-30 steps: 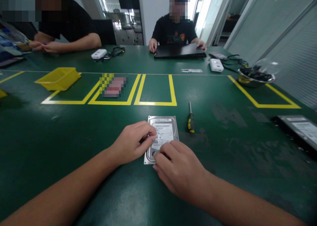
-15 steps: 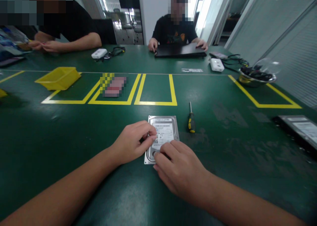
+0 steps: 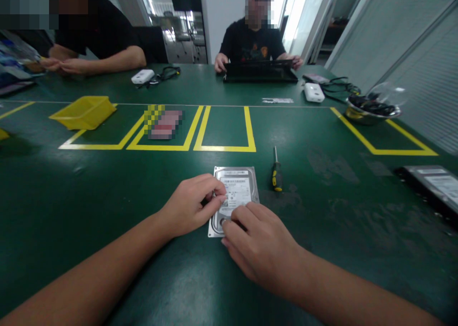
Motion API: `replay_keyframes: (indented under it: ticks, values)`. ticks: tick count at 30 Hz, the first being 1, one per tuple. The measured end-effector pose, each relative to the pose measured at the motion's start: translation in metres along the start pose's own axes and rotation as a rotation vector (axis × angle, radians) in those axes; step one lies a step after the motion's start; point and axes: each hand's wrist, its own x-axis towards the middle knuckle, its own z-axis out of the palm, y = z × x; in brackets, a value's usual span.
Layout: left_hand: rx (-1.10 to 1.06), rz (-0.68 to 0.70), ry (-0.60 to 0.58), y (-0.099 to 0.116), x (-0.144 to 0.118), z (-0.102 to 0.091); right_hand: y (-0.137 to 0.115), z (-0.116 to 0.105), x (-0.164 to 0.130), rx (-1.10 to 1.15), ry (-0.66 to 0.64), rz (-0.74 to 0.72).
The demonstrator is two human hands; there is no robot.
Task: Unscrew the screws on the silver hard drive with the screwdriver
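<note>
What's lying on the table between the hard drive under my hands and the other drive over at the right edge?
In the head view, a screwdriver lies just right of the hard drive; from there to the other drive only bare green table shows.

Two bare hands rest on a flat silver metal hard drive with a white label point(image 3: 236, 192) lying on a dark green table point(image 3: 107, 188). The left hand point(image 3: 191, 204) pinches its left edge; the right hand point(image 3: 261, 249) presses fingertips on its near end. A black-and-yellow-handled screwdriver point(image 3: 276, 172) lies just right of it.
</note>
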Motion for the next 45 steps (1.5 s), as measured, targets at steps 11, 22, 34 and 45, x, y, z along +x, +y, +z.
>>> replay_keyframes:
  ticks: [11,22,34,45]
  values:
    - [0.004,0.004,-0.008,-0.0006,0.0004,0.0007,-0.0003,0.0002,-0.0003,-0.007,0.003,-0.006]
    - [-0.002,0.008,0.004,-0.0005,0.0001,0.0003,0.0004,0.0005,0.0001,-0.009,-0.011,-0.006]
    - [-0.015,-0.004,-0.004,-0.0008,0.001,0.0005,0.0003,-0.0017,0.0003,-0.004,-0.016,-0.002]
    - [-0.01,-0.009,-0.011,-0.0001,-0.0008,0.0003,0.0009,0.0022,0.0,-0.009,-0.008,-0.009]
